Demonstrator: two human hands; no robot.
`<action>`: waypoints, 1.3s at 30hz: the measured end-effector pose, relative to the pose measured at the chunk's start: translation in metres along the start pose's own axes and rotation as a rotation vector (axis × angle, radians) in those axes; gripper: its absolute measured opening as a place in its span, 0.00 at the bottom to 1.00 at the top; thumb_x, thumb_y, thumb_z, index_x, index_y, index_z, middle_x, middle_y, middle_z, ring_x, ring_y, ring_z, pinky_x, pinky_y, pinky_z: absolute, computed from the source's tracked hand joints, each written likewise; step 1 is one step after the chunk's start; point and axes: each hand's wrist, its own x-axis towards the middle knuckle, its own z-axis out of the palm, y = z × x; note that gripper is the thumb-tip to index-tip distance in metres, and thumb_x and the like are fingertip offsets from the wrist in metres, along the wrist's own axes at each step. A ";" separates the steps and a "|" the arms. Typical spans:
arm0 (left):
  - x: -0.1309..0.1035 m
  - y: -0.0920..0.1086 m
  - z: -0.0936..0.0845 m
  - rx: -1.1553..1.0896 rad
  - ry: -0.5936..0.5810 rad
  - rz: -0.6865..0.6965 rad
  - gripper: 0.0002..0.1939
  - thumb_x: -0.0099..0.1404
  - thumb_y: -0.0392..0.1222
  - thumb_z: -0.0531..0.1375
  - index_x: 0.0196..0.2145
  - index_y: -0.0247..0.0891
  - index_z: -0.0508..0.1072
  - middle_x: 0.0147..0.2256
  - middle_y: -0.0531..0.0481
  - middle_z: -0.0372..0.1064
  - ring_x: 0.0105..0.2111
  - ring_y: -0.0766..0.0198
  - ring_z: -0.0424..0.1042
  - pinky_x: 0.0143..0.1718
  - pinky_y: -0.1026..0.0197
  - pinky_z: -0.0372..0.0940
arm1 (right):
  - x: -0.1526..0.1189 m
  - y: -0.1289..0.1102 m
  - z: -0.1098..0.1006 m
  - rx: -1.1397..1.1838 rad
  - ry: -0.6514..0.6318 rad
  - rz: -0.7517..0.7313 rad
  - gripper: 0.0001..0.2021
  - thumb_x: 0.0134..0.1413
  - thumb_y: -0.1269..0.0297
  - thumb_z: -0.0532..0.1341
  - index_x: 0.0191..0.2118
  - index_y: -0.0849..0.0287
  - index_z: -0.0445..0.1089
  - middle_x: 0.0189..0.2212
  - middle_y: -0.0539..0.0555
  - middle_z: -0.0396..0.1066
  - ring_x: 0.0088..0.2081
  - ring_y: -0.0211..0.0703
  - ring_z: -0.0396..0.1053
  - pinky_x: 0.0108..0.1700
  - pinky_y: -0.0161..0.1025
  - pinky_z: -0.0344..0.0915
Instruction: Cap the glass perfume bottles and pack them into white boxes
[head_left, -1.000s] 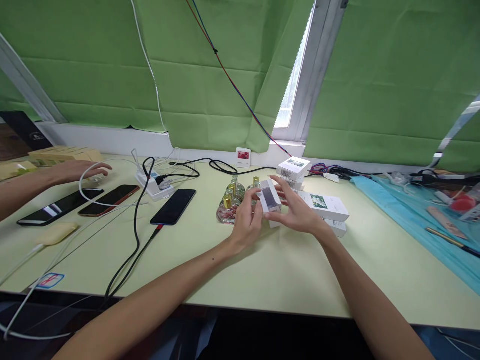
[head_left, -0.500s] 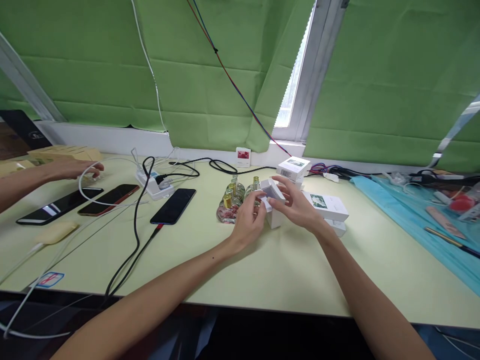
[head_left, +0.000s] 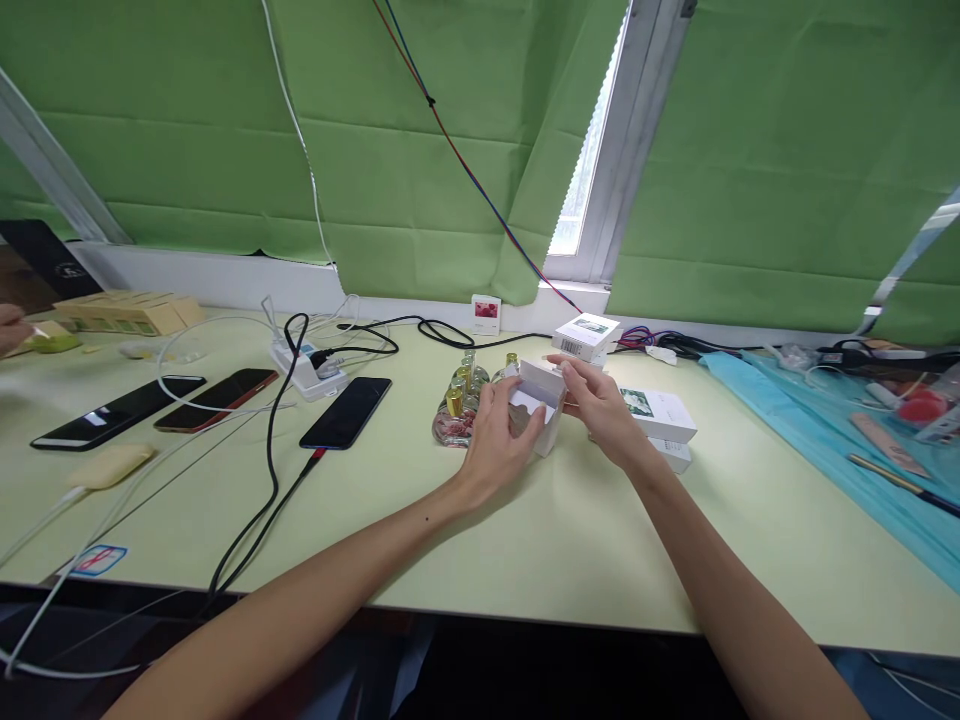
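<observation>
A small white cardboard box (head_left: pixel 550 432) with its flaps raised is between my two hands. My left hand (head_left: pixel 496 432) grips its left side, the thumb at the front edge of the opening. On the other side my right hand (head_left: pixel 596 405) pinches the raised lid flap and the right edge. Part of the pale inside shows; what it contains I cannot make out. Just left of the box stand several glass perfume bottles (head_left: pixel 454 425) with gold-coloured necks, some hidden behind my left hand. Right of my right hand lie stacked white boxes (head_left: pixel 664 415) with a green-and-white picture.
Another white box (head_left: pixel 586 335) sits on a stack at the back. Leftward lie a phone (head_left: pixel 346 412), two more dark phones, a power strip (head_left: pixel 307 370) and cables. Blue plastic sheeting (head_left: pixel 810 440) covers the right side. A co-worker's hand (head_left: pixel 10 328) shows at the far left.
The box has tilted and its opening shows more. My left hand's fingers have spread around its side; my right hand has shifted to the flap's right end. The co-worker's hand has drawn back leftward.
</observation>
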 end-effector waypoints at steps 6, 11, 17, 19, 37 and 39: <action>0.001 -0.001 0.000 0.018 -0.001 -0.032 0.26 0.69 0.57 0.60 0.58 0.42 0.64 0.46 0.44 0.61 0.38 0.59 0.70 0.38 0.55 0.68 | 0.001 0.003 0.000 0.047 0.043 0.004 0.29 0.56 0.37 0.61 0.52 0.55 0.75 0.33 0.53 0.75 0.37 0.48 0.75 0.44 0.50 0.76; -0.001 -0.003 0.002 0.041 0.039 0.009 0.27 0.68 0.59 0.61 0.57 0.42 0.65 0.49 0.42 0.59 0.37 0.60 0.70 0.37 0.54 0.70 | 0.003 0.004 0.000 0.056 0.085 0.000 0.27 0.56 0.37 0.60 0.47 0.55 0.76 0.35 0.55 0.77 0.37 0.51 0.77 0.43 0.50 0.76; -0.001 -0.002 0.001 0.061 0.068 0.052 0.32 0.64 0.61 0.64 0.58 0.41 0.65 0.57 0.39 0.57 0.30 0.68 0.69 0.38 0.54 0.70 | 0.004 0.008 -0.001 0.094 0.111 0.008 0.25 0.56 0.37 0.61 0.45 0.55 0.75 0.32 0.54 0.77 0.35 0.52 0.77 0.42 0.51 0.76; 0.000 -0.002 0.000 0.064 0.056 0.054 0.32 0.64 0.60 0.64 0.59 0.41 0.65 0.59 0.38 0.57 0.28 0.70 0.68 0.39 0.54 0.70 | 0.004 0.009 0.000 0.102 0.113 0.003 0.25 0.56 0.38 0.61 0.44 0.54 0.75 0.32 0.54 0.77 0.35 0.52 0.77 0.41 0.51 0.76; 0.002 0.000 -0.002 0.183 -0.017 -0.024 0.40 0.64 0.66 0.61 0.65 0.41 0.63 0.51 0.41 0.70 0.47 0.50 0.73 0.46 0.53 0.67 | 0.006 0.018 0.000 -0.072 0.145 0.024 0.25 0.55 0.37 0.61 0.35 0.57 0.74 0.24 0.52 0.71 0.28 0.44 0.70 0.34 0.43 0.71; 0.003 0.000 -0.002 0.181 -0.020 -0.027 0.40 0.65 0.66 0.61 0.66 0.41 0.63 0.50 0.41 0.69 0.47 0.50 0.72 0.46 0.53 0.67 | 0.005 0.014 0.001 -0.064 0.144 0.044 0.27 0.54 0.34 0.60 0.34 0.58 0.75 0.24 0.52 0.70 0.29 0.44 0.70 0.35 0.43 0.71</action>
